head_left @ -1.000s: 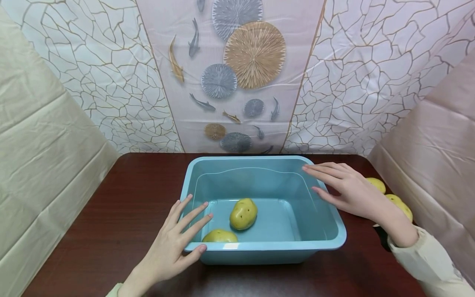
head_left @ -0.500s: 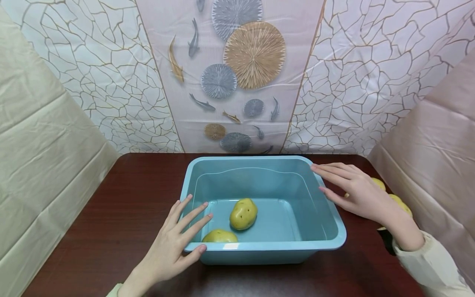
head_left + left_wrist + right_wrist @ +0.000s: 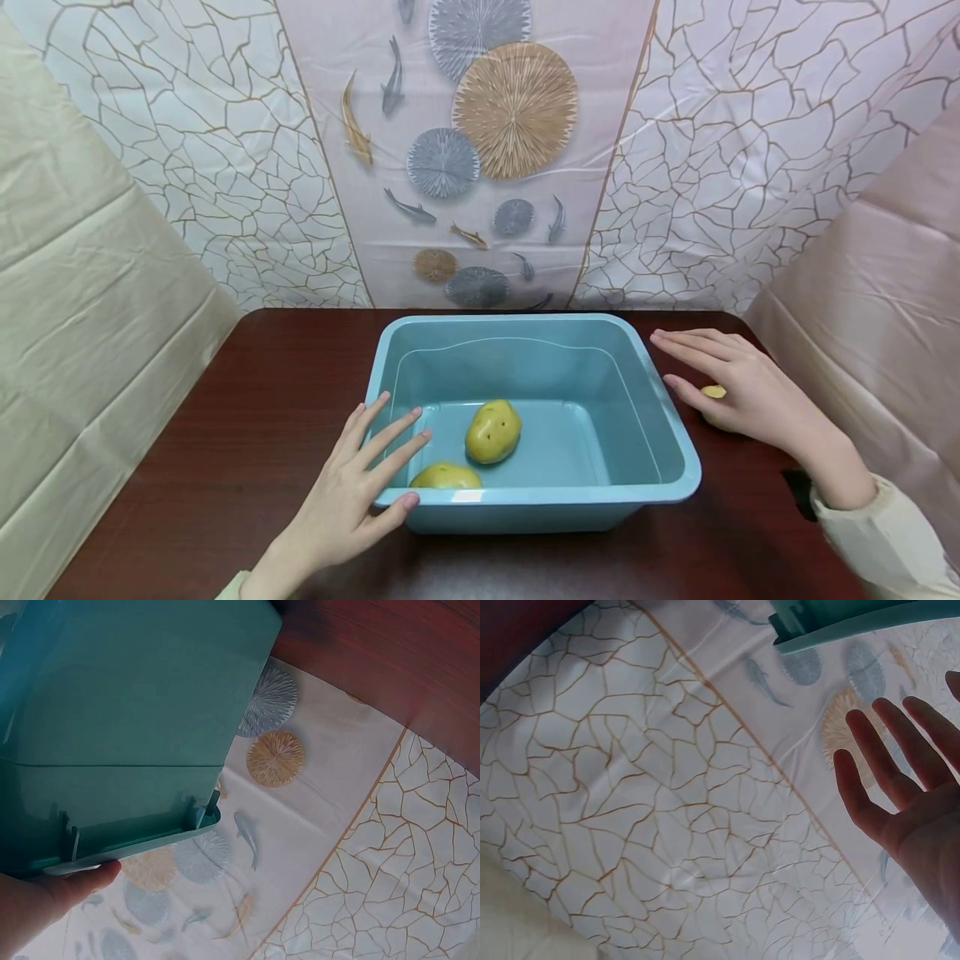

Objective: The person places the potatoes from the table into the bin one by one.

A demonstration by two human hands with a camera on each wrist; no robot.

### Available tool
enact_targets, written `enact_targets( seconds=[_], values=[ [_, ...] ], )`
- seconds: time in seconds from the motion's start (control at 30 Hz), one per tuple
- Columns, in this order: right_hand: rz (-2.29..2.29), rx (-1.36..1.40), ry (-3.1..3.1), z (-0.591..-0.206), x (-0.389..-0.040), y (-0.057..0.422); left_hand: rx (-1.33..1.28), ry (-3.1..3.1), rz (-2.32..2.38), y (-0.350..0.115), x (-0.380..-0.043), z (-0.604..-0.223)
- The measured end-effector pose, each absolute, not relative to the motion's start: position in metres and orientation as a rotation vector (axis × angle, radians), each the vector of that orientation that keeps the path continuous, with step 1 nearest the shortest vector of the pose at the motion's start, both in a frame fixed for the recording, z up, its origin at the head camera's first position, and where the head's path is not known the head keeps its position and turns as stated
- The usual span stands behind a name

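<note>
A light blue plastic tub (image 3: 570,495) stands on the dark table and holds two yellow-green potatoes. One potato (image 3: 492,432) lies near the middle of its floor; the other potato (image 3: 446,476) is partly hidden by the front wall. My left hand (image 3: 345,492) rests at the tub's left front corner, fingers spread and straight; the left wrist view shows that hand (image 3: 52,900) touching the rim. Just off the tub's right side, my right hand (image 3: 738,387) hovers with relaxed fingers, holding nothing. Behind its thumb shows a bit of another potato (image 3: 714,391), mostly covered by the hand.
Dark reddish-brown table (image 3: 292,400) surface extends left and right of the tub. A patterned cloth (image 3: 247,208) hangs behind the table, and plain beige cloths slope down on the left (image 3: 97,350) and right (image 3: 862,275).
My right hand has moved rightward from over the tub's right rim to beyond it, covering most of the potatoes lying there. The left hand and the two potatoes in the tub stay put.
</note>
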State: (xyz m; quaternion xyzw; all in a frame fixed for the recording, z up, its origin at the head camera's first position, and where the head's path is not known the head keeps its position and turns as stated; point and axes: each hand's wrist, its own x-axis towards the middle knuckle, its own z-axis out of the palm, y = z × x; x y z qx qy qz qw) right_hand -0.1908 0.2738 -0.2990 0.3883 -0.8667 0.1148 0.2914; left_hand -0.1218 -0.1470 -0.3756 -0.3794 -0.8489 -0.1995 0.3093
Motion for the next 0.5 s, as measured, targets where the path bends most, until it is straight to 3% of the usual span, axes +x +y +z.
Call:
enact_targets(
  seconds=[0.5],
  values=[
    [0.365, 0.920, -2.345, -0.300, -0.189, 0.299, -1.016, -2.225, -0.528, -0.147, -0.122, -0.375]
  ],
)
